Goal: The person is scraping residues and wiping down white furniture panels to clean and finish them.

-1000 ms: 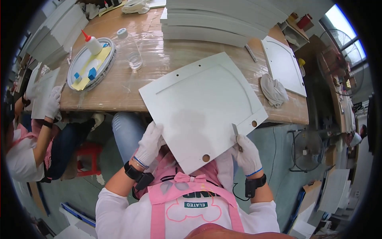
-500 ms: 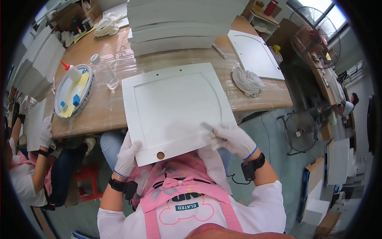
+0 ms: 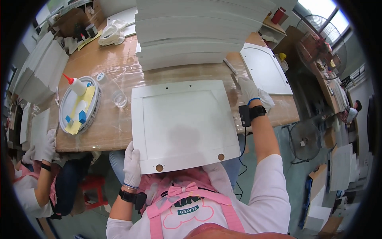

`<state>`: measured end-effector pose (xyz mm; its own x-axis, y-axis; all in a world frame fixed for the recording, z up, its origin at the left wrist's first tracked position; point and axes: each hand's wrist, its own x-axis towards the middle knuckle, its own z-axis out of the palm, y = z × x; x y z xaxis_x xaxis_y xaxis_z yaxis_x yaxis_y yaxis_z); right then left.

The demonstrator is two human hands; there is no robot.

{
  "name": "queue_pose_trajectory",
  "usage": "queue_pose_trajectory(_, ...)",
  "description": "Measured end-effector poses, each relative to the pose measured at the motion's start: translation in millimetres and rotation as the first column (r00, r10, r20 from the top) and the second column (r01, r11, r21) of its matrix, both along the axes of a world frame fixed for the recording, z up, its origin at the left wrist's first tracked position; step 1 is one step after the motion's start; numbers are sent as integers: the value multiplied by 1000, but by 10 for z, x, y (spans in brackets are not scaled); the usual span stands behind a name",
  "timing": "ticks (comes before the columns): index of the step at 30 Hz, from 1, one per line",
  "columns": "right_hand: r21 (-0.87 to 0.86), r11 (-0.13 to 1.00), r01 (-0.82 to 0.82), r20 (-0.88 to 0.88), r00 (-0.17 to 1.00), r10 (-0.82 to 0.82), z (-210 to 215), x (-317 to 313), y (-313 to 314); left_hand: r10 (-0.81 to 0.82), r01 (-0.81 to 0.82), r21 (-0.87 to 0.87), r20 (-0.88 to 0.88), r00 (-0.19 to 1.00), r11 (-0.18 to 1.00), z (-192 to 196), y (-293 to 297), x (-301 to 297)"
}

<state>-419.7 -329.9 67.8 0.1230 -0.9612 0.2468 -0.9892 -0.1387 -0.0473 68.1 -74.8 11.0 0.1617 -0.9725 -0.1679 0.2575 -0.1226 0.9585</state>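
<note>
Two gloved hands are at work over a wooden desk [image 3: 119, 131] wrapped in clear film; the left hand [image 3: 131, 164] grips the near left corner of a white cabinet door panel [image 3: 183, 123], its fingers [image 3: 133, 153] curled over the panel's edge and closed on it; the right hand [image 3: 247, 88] is well away from that panel's grip side, resting at the desk's right part on a crumpled white cloth [image 3: 266, 100], and whether its fingers hold the cloth or only press on it cannot be told; a dark band sits on each wrist; the panel lies flat with its far half on the desk and its near edge jutting out over the person's lap, two round holes showing along that near edge; just beyond it rises a tall stack of white panels [image 3: 195, 32]; to the right lies another white door panel [image 3: 266, 68] with an arched recess; to the left of the held panel stands a clear glass [image 3: 115, 93], and beside that a round tray [image 3: 79, 105] carrying a glue bottle [image 3: 76, 84] with a red tip, a yellow cloth and small blue blocks; at the far left edge another person's gloved hand [image 3: 49, 145] holds a smaller white board [image 3: 39, 131]; a floor fan [image 3: 304, 139] stands below the desk's right end.
</note>
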Motion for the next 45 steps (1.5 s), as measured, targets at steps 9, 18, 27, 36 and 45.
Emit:
queue_pose_trajectory(9, -243, 953, 181, -42, 979, -197, 485, -140, 492, -14, -105, 237, 454, 891, 966, 528, -117, 423)
queue_pose_trajectory(18, 86, 935, 343, 54, 936, -349, 22, -351, 569, 264, -189, -185, 694, 670, 964, 882, -1326, 813)
queue_pose_trajectory(27, 9, 999, -51, 993, 121, -3, 572, -613, 1059, 260, -104, -262, 682, 683, 959, 416, -2245, 879)
queue_pose_trajectory(36, -47, 987, -151, 541, 827, 152, 299, 477, 1147, 39, -6, -42, 871, 489, 999, 997, -1673, 696)
queue_pose_trajectory(45, 23, 977, -212, 239, 950, 201, 122, 779, 1158, 30, 223, 112, 834, -551, 968, 1024, -1333, 783)
